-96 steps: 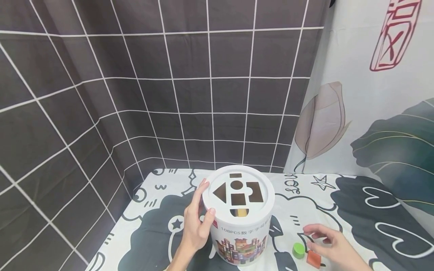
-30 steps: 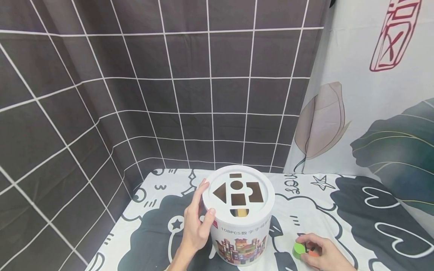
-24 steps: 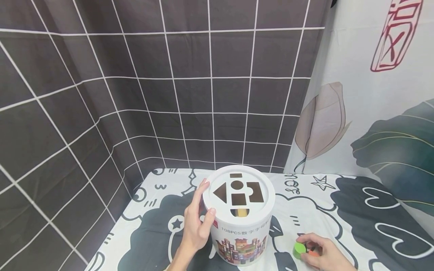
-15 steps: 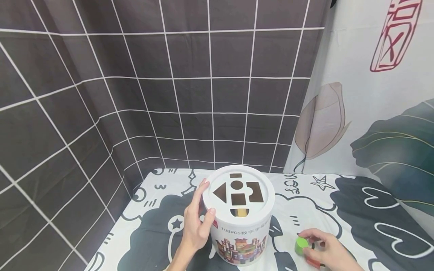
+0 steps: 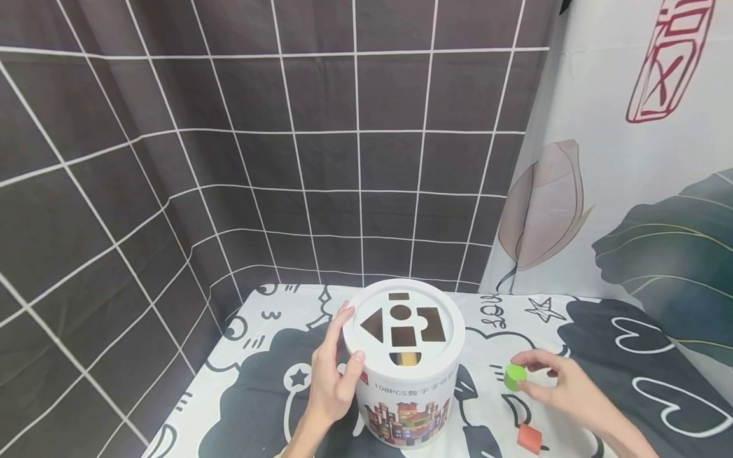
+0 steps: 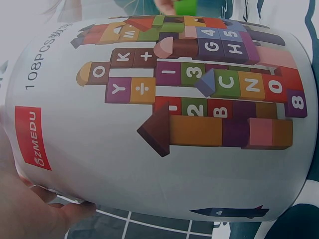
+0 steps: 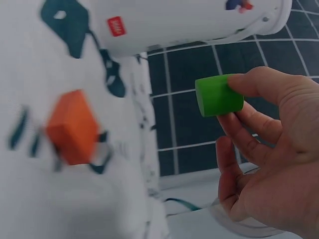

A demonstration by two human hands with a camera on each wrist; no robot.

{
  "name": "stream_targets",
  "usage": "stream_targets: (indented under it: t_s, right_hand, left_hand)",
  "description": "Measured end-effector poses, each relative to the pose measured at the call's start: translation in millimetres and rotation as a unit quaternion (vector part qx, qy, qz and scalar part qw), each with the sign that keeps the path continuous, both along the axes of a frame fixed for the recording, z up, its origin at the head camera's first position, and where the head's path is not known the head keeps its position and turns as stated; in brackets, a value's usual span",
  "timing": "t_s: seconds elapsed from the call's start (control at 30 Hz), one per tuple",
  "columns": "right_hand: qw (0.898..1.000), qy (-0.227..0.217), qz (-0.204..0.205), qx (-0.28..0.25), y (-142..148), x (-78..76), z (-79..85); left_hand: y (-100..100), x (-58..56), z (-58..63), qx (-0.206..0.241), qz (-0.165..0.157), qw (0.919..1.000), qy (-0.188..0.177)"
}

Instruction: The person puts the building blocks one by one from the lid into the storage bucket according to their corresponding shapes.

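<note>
In the head view a white toy-block bucket (image 5: pixel 409 407) stands upright on a patterned cloth, its lid (image 5: pixel 369 359) cut with several shaped holes. My left hand (image 5: pixel 332 381) rests against the bucket's left side, fingers and thumb spread at the lid rim; its other fingers are hidden. To the bucket's right, my right hand (image 5: pixel 558 381) pinches a green cylinder block (image 5: pixel 515 378) between thumb and fingers, held above the cloth. Below it an orange-red block (image 5: pixel 529 439) lies on the cloth. In the right wrist view the green block (image 7: pixel 219 95) shows sideways at the fingertips.
The patterned cloth (image 5: pixel 260 381) covers the surface under the bucket. A dark gridded curtain (image 5: pixel 321 159) stands behind and to the left; a white printed curtain (image 5: pixel 630 210) hangs on the right. Something yellow (image 5: pixel 408 359) shows through the lid's front hole.
My right hand has taken hold of the green cylinder and lifted it away from the orange-red block, which is left uncovered on the cloth. My left hand and the bucket have stayed put.
</note>
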State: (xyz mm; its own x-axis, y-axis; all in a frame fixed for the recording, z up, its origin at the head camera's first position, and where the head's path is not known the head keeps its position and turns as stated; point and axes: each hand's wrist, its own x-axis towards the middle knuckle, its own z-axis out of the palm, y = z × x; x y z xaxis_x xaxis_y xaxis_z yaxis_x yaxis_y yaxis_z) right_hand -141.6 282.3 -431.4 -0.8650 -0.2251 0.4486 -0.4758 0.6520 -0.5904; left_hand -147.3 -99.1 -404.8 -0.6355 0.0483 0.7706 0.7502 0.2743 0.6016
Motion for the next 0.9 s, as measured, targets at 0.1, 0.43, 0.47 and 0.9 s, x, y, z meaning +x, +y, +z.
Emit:
stream_targets:
  t_s: [0.1,0.43,0.47,0.9]
  right_hand:
    - [1.0,0.004,0.002,0.003,-1,-5.9,14.6]
    - [1.0,0.012,0.004,0.021,-6,-17.7,42.4]
    - [1.0,0.012,0.004,0.022,-7,-18.2,44.0]
    - [1.0,0.015,0.018,0.01,-17,-26.1,67.5]
  left_hand:
    - [0,-0.1,-0.5,-0.001,0.002,1.0,0.0]
    - [1,-0.6,0.5,0.001,0.001,1.0,-0.001]
    - [1,-0.7,0.7,0.0,0.001,1.0,0.0]
    - [0,0.7,1.0,0.0,0.001,1.0,-0.004]
